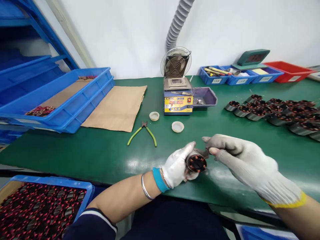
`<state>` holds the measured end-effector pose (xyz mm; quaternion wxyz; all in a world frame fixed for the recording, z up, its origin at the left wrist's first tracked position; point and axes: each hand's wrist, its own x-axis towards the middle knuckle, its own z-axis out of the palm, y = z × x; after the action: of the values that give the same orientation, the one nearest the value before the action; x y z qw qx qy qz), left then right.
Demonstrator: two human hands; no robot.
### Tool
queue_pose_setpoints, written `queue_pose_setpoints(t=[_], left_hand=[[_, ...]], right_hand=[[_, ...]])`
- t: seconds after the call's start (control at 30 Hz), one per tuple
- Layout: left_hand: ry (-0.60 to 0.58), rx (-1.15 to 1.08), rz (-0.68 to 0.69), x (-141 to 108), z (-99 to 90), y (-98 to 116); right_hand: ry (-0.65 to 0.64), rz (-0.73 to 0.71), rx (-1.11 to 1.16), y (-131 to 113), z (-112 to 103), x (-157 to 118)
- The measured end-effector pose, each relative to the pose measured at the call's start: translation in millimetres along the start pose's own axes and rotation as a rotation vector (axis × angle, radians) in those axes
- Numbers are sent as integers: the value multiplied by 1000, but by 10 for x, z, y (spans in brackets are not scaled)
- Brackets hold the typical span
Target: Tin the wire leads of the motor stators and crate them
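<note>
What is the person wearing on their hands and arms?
Both hands wear white knit gloves. The left glove has a blue cuff, the right glove a yellow one. A silver bangle circles the left wrist, and a dark sleeve with white stripes sits higher up that arm.

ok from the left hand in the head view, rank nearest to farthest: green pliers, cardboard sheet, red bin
From the left hand:
1. green pliers, on the mat up and to its left
2. cardboard sheet, farther left, beside the blue tray
3. red bin, far right by the wall
</note>
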<state>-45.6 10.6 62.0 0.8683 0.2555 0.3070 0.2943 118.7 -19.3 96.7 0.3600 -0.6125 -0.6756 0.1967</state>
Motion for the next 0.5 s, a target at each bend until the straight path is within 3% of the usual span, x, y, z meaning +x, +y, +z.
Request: queue_pose_setpoints(t=[0.13,0.2,0.23,0.3,0.4,0.43,0.5], left_hand=[[135,-211,191,55,11,136],[234,-242,237,103,-22,216],[237,-213,179,125,-40,246],[144,-111,-39,151,-63,280],[-140,34,-324,118,-54,297],[-221,50,-339,94,-44,305],[-284,-24,-243,57,-28,331]], right_hand=[[97,-592,-396,-257,-231,74],[68,-783,-478,-373,-293,90],[61,-830,-515,-413,-308,99],[52,-884,-572,-449,-318,131],[59,-936,-657,-425,-321,211],[56,-945,-689,-415,-324,237],[63,-946,-729,-411,-335,273]])
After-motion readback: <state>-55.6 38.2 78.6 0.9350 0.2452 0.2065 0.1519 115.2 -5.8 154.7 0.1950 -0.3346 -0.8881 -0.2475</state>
